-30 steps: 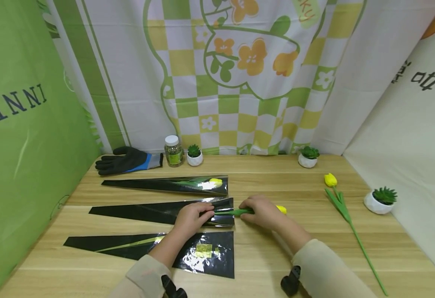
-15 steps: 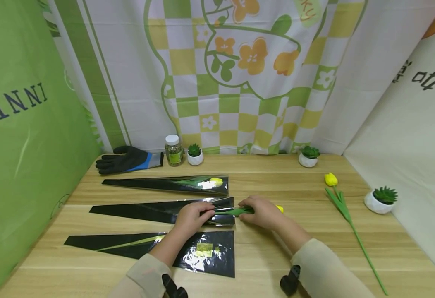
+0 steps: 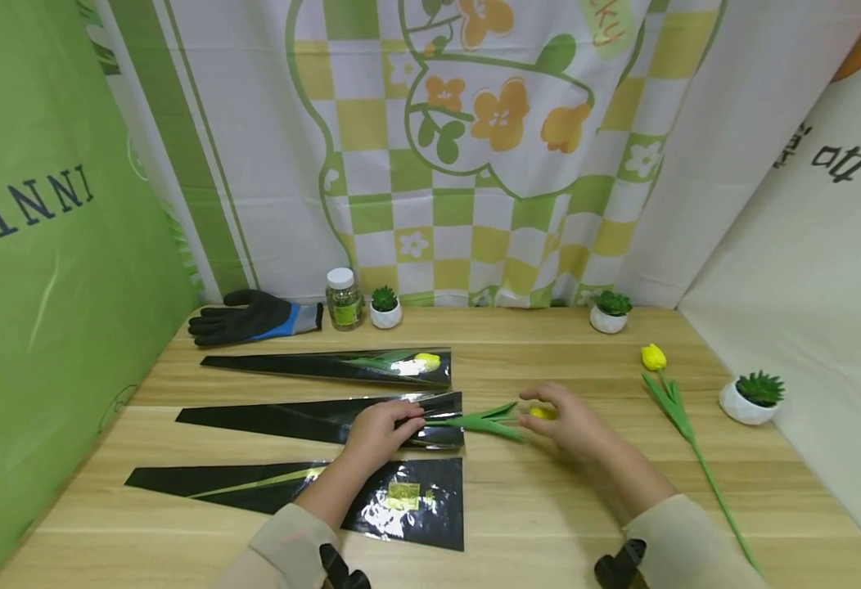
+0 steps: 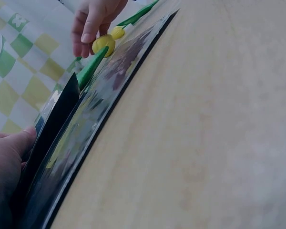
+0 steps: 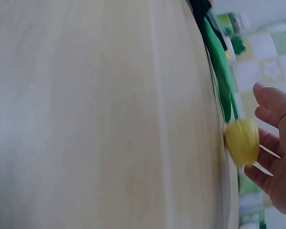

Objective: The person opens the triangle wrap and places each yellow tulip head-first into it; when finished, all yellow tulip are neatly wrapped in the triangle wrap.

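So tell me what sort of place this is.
Probably a staged flower-wrapping bench, not a real shop: a wooden table closed in by printed cloth backdrops, black cone sleeves laid in a row, artificial-looking yellow tulips, and small potted succulents along the edges.

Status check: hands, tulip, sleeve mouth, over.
Left hand pinches middle black sleeve at its mouth. Right hand open at yellow tulip bud, fingers touching. Stem inside sleeve, leaves and bud outside. Nothing blocking.
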The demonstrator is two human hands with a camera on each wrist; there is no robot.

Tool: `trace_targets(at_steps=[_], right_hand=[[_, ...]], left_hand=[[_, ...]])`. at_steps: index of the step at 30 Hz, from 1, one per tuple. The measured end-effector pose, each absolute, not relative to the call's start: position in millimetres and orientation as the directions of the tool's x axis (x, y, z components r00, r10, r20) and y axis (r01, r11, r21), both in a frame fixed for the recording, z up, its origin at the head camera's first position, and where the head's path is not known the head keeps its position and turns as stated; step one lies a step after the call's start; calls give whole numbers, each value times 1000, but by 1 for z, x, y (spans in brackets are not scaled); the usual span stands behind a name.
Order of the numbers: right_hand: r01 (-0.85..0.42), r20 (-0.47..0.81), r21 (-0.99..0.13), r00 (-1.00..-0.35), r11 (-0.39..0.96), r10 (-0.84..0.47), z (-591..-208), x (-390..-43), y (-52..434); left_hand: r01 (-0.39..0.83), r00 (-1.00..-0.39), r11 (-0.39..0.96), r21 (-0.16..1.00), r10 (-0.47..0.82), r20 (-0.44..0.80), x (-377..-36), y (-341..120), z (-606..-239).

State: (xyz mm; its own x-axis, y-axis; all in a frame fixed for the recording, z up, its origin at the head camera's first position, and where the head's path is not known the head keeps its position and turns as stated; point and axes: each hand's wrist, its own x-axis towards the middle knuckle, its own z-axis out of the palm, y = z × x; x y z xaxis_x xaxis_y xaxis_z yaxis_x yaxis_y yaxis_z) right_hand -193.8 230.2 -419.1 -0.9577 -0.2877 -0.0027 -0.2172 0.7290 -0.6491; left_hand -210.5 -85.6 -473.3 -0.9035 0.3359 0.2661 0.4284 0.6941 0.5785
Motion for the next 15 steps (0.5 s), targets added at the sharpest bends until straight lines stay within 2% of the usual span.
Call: trace_targets(at_steps=[7,15], right_hand=[[-67,-117,-719,-970,691,-215,-427,-189,255],[-41,-124,-751,-971,659,-202,-436,-195,268]], left_hand=[[432,-902,690,581,338,271,-209,-86,-473],[437,-899,686,582,335,280,-211,-86,-473]])
